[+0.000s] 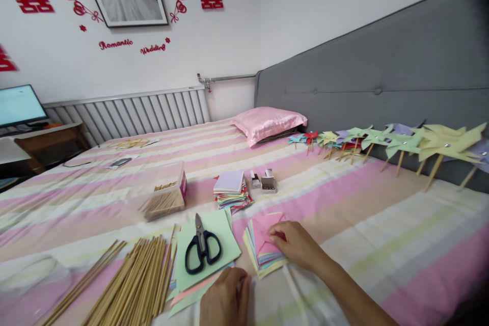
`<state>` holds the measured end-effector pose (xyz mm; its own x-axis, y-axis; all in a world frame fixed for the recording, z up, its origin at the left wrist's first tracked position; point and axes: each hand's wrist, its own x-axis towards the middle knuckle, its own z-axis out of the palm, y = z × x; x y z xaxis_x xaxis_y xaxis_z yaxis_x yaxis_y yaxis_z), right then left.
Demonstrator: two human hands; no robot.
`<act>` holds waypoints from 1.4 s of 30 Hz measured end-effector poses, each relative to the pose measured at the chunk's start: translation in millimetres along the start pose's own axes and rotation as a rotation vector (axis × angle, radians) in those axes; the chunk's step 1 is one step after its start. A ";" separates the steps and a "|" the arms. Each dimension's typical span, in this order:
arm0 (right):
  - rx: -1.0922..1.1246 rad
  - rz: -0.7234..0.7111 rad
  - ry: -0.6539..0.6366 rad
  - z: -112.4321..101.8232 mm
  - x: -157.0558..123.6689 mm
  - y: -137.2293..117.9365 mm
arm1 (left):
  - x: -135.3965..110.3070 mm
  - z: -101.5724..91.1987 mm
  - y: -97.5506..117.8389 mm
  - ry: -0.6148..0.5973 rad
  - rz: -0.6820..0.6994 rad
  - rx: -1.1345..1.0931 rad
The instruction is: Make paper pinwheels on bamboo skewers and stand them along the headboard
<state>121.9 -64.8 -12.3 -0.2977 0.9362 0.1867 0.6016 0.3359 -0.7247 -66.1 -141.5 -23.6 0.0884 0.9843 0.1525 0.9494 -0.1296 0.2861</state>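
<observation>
A pink sheet of paper (263, 229) with cut, creased corners lies on top of a stack of coloured paper squares (263, 267). My right hand (292, 242) is at its right side, with thumb and fingertips closed on the edge of the pink paper. Low in the picture, my left hand (225, 298) rests with curled fingers by the near edge of the green paper sheets (229, 244); whether it holds anything is hidden. Black-handled scissors (202, 247) lie on those green sheets, blades pointing away from me.
Wooden sticks (130, 285) lie at the front left, beside a clear plastic lid (30, 285). Behind are a clear box (164, 198) of thinner sticks, more paper squares (231, 188) and small boxes (267, 182). Finished pinwheels (405, 142) lean along the grey headboard (367, 61), near a pink pillow (269, 122).
</observation>
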 end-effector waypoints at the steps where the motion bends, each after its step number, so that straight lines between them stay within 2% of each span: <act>1: -0.006 0.006 0.012 0.4 0.5 0.3 | 0.0 0.1 -0.2 0.001 0.002 -0.001; 7: 0.004 0.065 0.116 1.0 5.8 3.3 | 0.5 1.9 -2.0 0.002 0.012 -0.008; 16: 0.093 0.261 0.357 -5.8 10.8 10.2 | 0.5 2.4 -2.1 0.017 0.004 -0.009; 24: 0.247 0.299 0.413 -8.2 11.5 15.6 | -0.6 1.7 -0.8 0.095 0.034 -0.043; 27: 0.306 0.303 0.409 -6.5 12.5 17.8 | 0.8 5.1 0.5 0.222 0.142 -0.086; 30: 0.367 0.300 0.406 -4.8 13.7 20.3 | 4.3 15.0 2.9 0.344 0.401 0.006; 33: 0.430 0.296 0.419 -4.1 14.7 23.0 | 7.9 28.4 6.4 0.359 0.594 0.166; 37: 0.534 0.302 0.477 -5.0 15.4 25.0 | 9.4 41.1 9.6 0.341 0.631 0.268; 42: 0.739 0.328 0.590 -9.0 15.3 19.4 | 8.4 41.9 10.6 0.352 0.648 0.311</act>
<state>135.6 -43.0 -17.5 0.3364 0.9400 0.0575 -0.0837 0.0907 -0.9924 -42.6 -129.6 -59.0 0.6001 0.6224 0.5024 0.7868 -0.5724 -0.2306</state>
